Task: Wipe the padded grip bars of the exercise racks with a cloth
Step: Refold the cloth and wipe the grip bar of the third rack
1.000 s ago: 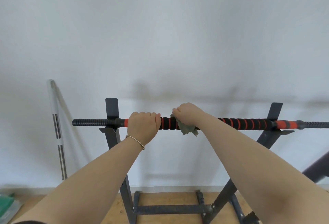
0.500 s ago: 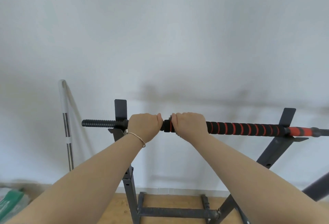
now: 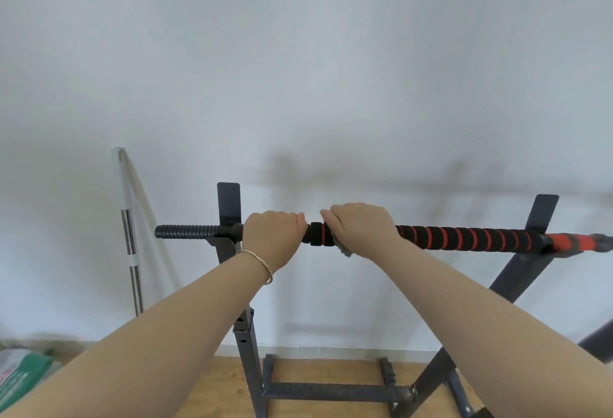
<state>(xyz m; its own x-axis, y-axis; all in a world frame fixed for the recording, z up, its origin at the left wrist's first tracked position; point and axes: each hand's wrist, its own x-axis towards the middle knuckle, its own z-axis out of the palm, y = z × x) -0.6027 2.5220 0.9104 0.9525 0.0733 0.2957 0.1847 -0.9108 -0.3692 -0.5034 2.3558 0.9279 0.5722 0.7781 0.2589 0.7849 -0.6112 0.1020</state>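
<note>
Against the white wall (image 3: pixel 331 69), I'm gripping the padded bar (image 3: pixel 464 238) lying across the rack (image 3: pixel 247 351) with my left hand (image 3: pixel 272 238), my right hand (image 3: pixel 361 228) clutching the cloth (image 3: pixel 345 250) around it.

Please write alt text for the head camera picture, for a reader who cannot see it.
The left hand grips a black-and-red padded bar on a dark metal rack, while the right hand holds a grey cloth against it. A steel barbell leans against the white wall at the left.
</note>
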